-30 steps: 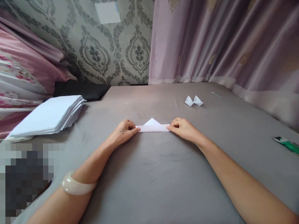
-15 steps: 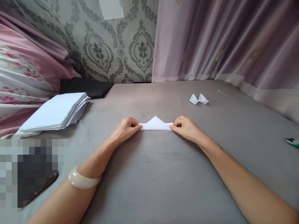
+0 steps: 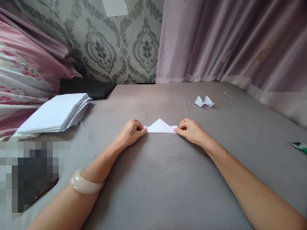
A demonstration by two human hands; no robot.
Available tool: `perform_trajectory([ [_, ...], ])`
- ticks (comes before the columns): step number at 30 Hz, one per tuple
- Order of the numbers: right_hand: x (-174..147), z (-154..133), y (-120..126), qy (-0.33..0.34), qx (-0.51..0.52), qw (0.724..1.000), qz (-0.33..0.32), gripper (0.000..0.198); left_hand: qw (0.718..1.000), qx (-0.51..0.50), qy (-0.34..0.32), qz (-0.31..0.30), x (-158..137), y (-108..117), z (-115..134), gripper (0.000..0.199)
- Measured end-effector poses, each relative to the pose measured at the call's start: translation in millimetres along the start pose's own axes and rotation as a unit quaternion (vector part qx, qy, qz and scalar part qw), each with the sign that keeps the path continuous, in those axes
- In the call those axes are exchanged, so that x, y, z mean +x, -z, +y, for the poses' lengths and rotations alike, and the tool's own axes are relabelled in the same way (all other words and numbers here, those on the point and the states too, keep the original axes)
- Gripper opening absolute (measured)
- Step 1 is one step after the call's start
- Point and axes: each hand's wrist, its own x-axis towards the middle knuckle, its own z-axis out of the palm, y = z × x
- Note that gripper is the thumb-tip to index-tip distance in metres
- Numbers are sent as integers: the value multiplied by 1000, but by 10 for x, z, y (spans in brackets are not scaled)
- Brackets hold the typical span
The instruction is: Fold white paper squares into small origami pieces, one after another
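Between my hands is a folded white sheet of paper (image 3: 160,127), with a triangular peak in the middle and a straight strip along its near edge. My left hand (image 3: 132,131) pinches the strip's left end, thumb on the near side and fingers curled behind. At the opposite end my right hand (image 3: 189,130) grips the strip the same way. The paper is held just at the grey cloth surface; whether it rests on it I cannot tell. A pale bangle (image 3: 85,183) circles my left forearm.
A thick stack of white paper (image 3: 54,111) lies at the left, before a black folded item (image 3: 87,88). Farther back on the right stand small folded paper pieces (image 3: 203,101), near a thin stick (image 3: 228,95). A green-and-white object (image 3: 299,147) sits at the right edge.
The triangular peak looks slightly wider and taller above the strip. My left thumb has shifted a little inward along the strip; my right hand stays nearly still.
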Motion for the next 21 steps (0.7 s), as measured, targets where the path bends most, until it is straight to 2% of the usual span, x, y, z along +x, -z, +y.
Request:
perform_trajectory([
  [14,-79,-29,6,46,-62,997,0,22,999,16,-29,-7,19,-27,-26,24],
  [19,-112,-44,-18,37,-79,995,47,12,998,49,-43,19,-32,-47,-13,18],
  [21,-129,-77,-46,74,-86,991,73,12,994,70,-65,45,-63,-68,9,24],
])
